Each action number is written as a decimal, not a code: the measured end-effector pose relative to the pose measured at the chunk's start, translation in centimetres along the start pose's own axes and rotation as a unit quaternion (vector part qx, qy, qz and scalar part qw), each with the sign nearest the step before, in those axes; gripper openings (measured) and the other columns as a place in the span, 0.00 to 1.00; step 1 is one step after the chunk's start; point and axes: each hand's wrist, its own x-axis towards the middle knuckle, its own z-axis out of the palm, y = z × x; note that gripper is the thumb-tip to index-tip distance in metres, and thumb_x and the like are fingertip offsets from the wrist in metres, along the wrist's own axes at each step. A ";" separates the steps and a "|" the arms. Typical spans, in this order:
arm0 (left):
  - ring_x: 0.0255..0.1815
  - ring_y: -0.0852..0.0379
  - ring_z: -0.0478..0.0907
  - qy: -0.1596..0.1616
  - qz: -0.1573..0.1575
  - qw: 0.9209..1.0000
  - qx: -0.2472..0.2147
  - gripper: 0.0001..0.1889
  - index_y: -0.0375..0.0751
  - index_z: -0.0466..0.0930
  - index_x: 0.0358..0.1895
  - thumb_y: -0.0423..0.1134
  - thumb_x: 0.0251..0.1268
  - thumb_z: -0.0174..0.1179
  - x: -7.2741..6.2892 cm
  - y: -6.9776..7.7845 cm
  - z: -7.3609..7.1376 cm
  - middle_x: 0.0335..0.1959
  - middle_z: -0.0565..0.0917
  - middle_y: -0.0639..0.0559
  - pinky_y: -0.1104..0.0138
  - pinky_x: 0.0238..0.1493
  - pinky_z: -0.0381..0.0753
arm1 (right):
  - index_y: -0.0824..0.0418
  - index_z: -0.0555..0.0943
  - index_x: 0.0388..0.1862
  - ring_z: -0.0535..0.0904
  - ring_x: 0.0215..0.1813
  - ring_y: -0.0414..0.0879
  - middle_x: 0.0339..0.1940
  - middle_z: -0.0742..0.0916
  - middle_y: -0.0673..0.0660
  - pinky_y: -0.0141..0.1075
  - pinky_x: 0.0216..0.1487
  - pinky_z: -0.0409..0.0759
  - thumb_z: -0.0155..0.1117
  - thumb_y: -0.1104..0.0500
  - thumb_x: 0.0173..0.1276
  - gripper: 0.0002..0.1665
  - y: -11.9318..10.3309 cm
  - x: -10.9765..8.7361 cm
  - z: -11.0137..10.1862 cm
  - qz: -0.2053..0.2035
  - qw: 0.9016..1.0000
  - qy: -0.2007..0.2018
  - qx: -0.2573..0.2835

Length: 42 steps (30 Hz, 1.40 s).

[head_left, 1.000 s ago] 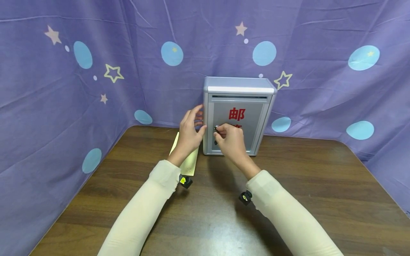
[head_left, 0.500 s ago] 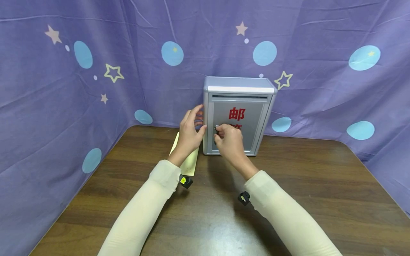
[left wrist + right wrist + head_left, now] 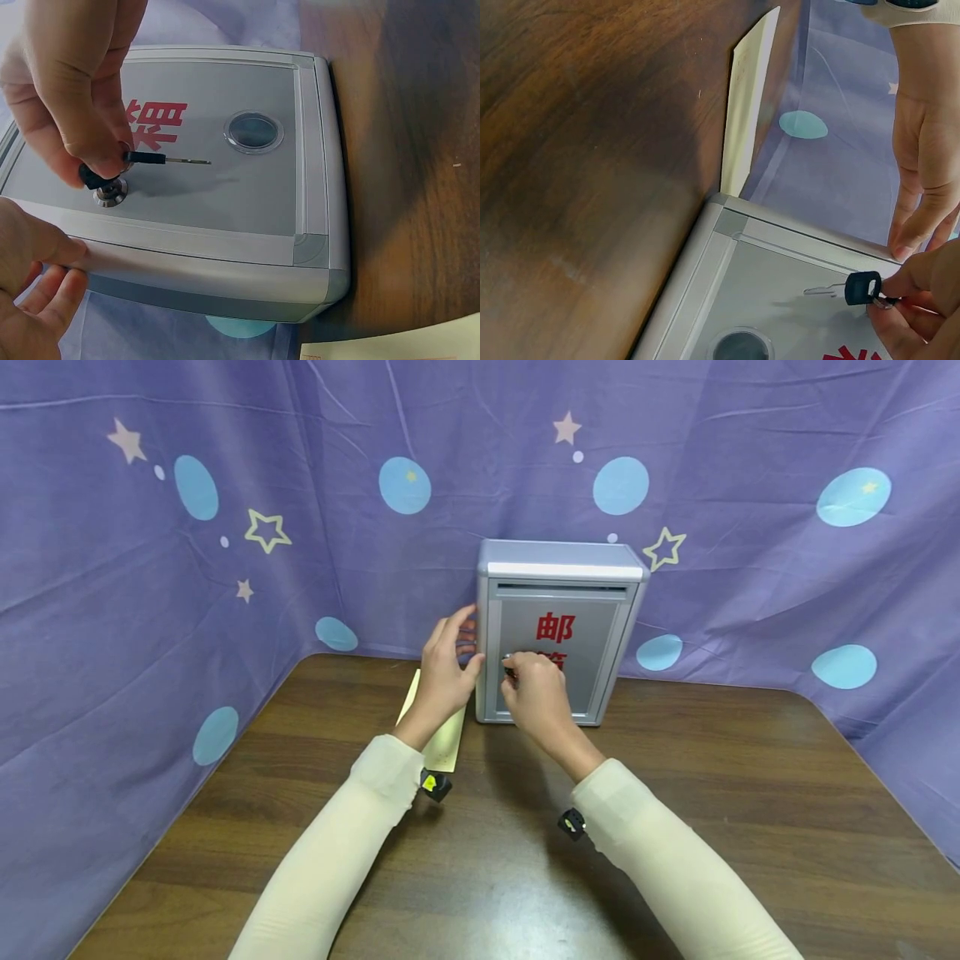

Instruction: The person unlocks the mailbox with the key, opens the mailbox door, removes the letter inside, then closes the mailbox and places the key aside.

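A grey metal mailbox (image 3: pixel 592 639) with red characters stands upright at the back of the table. My right hand (image 3: pixel 538 692) pinches a black-headed key (image 3: pixel 94 178) between thumb and fingers, at the round silver lock (image 3: pixel 111 193) near the door's left edge. The blade of this key is hidden at the lock. A second key (image 3: pixel 847 290) dangles from the same ring, its blade bare. My left hand (image 3: pixel 447 667) rests on the mailbox's left side, fingers mostly extended along it and thumb at the front edge.
A pale yellow envelope (image 3: pixel 444 745) lies on the wooden table (image 3: pixel 480 852) beneath the left wrist, left of the mailbox. A patterned purple curtain (image 3: pixel 480 460) hangs behind and along the left. A round window (image 3: pixel 253 133) is set low in the mailbox door.
My right hand has rotated slightly at the lock, its knuckles rolling over, and the hanging key has gone from sight in the head view. The left hand and mailbox stay in place.
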 end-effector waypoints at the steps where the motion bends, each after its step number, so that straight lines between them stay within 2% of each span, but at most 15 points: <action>1: 0.51 0.42 0.80 0.000 0.000 1.000 0.000 0.36 0.31 0.69 0.70 0.13 0.54 0.64 0.0 0.0 0.0 0.52 0.77 0.34 0.63 0.53 0.86 | 0.69 0.88 0.43 0.85 0.44 0.59 0.42 0.90 0.63 0.54 0.43 0.84 0.67 0.72 0.57 0.13 0.0 0.0 0.0 -0.003 1.000 -0.002 -0.002; 8: 0.51 0.42 0.80 0.000 0.000 1.000 0.001 0.37 0.31 0.69 0.70 0.13 0.54 0.64 0.1 0.0 0.0 0.52 0.77 0.34 0.63 0.53 0.85 | 0.69 0.88 0.42 0.84 0.45 0.58 0.44 0.91 0.62 0.48 0.48 0.85 0.66 0.74 0.59 0.13 -0.3 0.3 -0.4 -0.044 0.997 -0.029 -0.054; 12: 0.51 0.42 0.80 -0.002 -0.001 1.000 0.000 0.37 0.31 0.69 0.70 0.13 0.54 0.64 0.0 0.0 0.0 0.52 0.77 0.34 0.64 0.53 0.85 | 0.67 0.89 0.40 0.83 0.47 0.56 0.46 0.91 0.60 0.43 0.49 0.86 0.65 0.74 0.63 0.10 -0.6 0.3 -0.4 -0.079 0.989 -0.043 -0.116; 16: 0.51 0.43 0.80 -0.004 -0.004 1.000 -0.001 0.37 0.31 0.69 0.70 0.13 0.54 0.64 0.0 0.0 0.0 0.52 0.77 0.34 0.64 0.53 0.85 | 0.66 0.88 0.37 0.82 0.46 0.55 0.45 0.91 0.59 0.42 0.46 0.87 0.63 0.74 0.66 0.09 -0.7 0.2 -0.2 -0.098 0.982 -0.036 -0.155; 25: 0.52 0.42 0.80 -0.003 -0.008 1.000 -0.005 0.37 0.32 0.69 0.71 0.13 0.54 0.65 0.0 0.0 0.0 0.53 0.77 0.35 0.63 0.53 0.85 | 0.66 0.89 0.39 0.82 0.47 0.55 0.45 0.91 0.60 0.42 0.45 0.88 0.63 0.73 0.67 0.10 -0.9 0.1 -0.2 -0.101 0.982 -0.036 -0.156; 32: 0.52 0.41 0.80 -0.006 -0.008 1.000 -0.005 0.37 0.31 0.69 0.71 0.13 0.54 0.64 0.0 0.0 0.0 0.53 0.77 0.34 0.62 0.53 0.85 | 0.68 0.89 0.41 0.82 0.46 0.54 0.45 0.91 0.60 0.41 0.39 0.89 0.65 0.74 0.66 0.09 -0.7 -0.4 0.0 -0.131 0.973 -0.025 -0.187; 37: 0.52 0.39 0.80 -0.004 -0.004 1.000 -0.006 0.37 0.31 0.69 0.71 0.12 0.54 0.64 0.0 -0.2 0.0 0.53 0.77 0.33 0.61 0.53 0.86 | 0.68 0.88 0.43 0.82 0.46 0.55 0.45 0.91 0.60 0.42 0.37 0.89 0.65 0.73 0.67 0.09 -0.6 -0.5 0.2 -0.142 0.972 -0.013 -0.189; 42: 0.52 0.39 0.80 -0.002 -0.003 1.000 -0.006 0.37 0.31 0.69 0.71 0.12 0.54 0.64 0.0 -0.1 0.1 0.53 0.77 0.34 0.62 0.53 0.86 | 0.69 0.88 0.43 0.83 0.46 0.55 0.45 0.91 0.61 0.42 0.42 0.89 0.66 0.75 0.64 0.11 -0.5 -0.6 0.2 -0.143 0.973 -0.002 -0.179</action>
